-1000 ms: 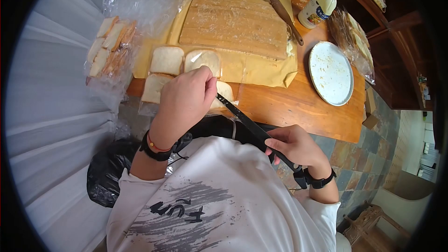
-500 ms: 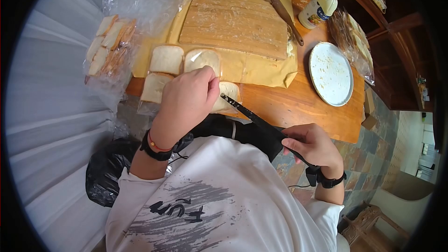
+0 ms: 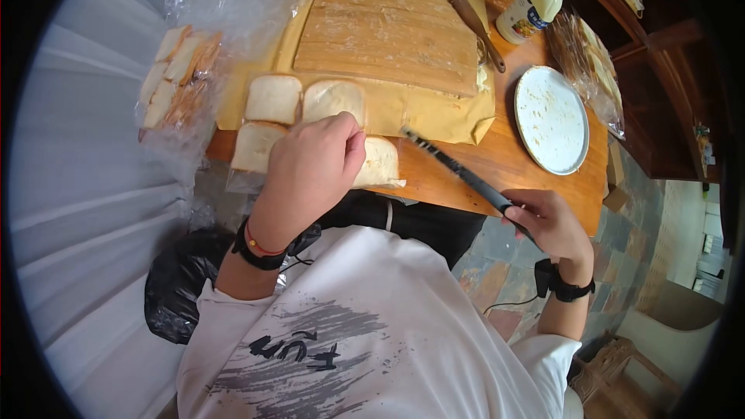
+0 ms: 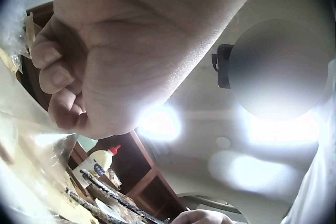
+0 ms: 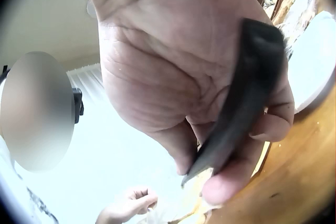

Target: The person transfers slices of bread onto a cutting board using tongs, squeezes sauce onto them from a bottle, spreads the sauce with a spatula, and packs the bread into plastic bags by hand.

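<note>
My left hand [image 3: 314,159] is over several white bread slices [image 3: 275,99] at the table's front edge, its fingers curled on a clear plastic bag [image 4: 37,124] that spreads beneath it. The front right slice [image 3: 380,161] lies just beside its thumb. My right hand [image 3: 547,221] is out past the table's front edge, holding long black tongs [image 3: 462,173] by the near end. Pale crumbs fleck their far part, which points left over the tabletop. In the left wrist view the two tong arms [image 4: 118,199] show apart. Part of the bread is hidden under my left hand.
A floury wooden board [image 3: 388,35] lies on yellow paper [image 3: 434,120], with a brown-handled tool [image 3: 473,23] across its corner. Right of it are a crumb-strewn white plate [image 3: 551,120], a red-capped bottle [image 3: 531,12] and bagged bread [image 3: 590,70]. Bagged sandwich pieces [image 3: 178,70] lie left.
My right hand has moved right and forward, drawing the tongs away from the left hand so their tips now lie right of the front slice. My left hand has hardly moved.
</note>
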